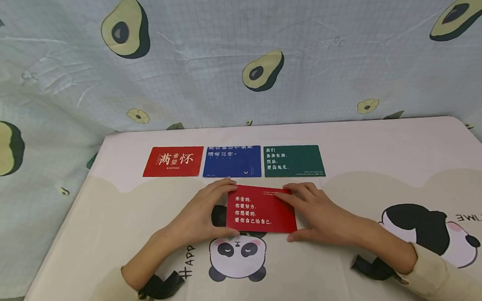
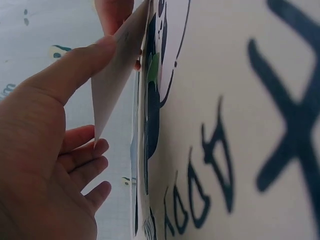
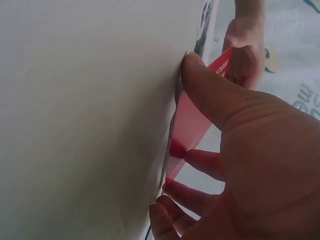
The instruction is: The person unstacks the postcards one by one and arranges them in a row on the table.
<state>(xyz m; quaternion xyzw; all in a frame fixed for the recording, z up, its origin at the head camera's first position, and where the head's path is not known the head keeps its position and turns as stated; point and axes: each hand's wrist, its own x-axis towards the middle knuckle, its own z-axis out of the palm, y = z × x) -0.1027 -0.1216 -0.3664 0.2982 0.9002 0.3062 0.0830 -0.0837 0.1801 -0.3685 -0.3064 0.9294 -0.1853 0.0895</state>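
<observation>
A red card with white lettering (image 1: 255, 212) lies between my two hands, over the panda print. My left hand (image 1: 193, 215) grips its left side, thumb at the near corner and fingers at the far one. In the left wrist view the card's pale face (image 2: 117, 80) slants up from the table. My right hand (image 1: 325, 214) holds the right side, its thumb by the near corner and its index finger over the far part. In the right wrist view, the red face (image 3: 192, 120) tilts, with its right edge low at the tabletop.
Beyond my hands, a row holds another red card (image 1: 173, 169), a blue card (image 1: 232, 164) and a green card (image 1: 293, 162). They lie flat on the printed tablecloth (image 1: 375, 174). A hanging avocado-print curtain (image 1: 203, 79) stands behind the table's far edge.
</observation>
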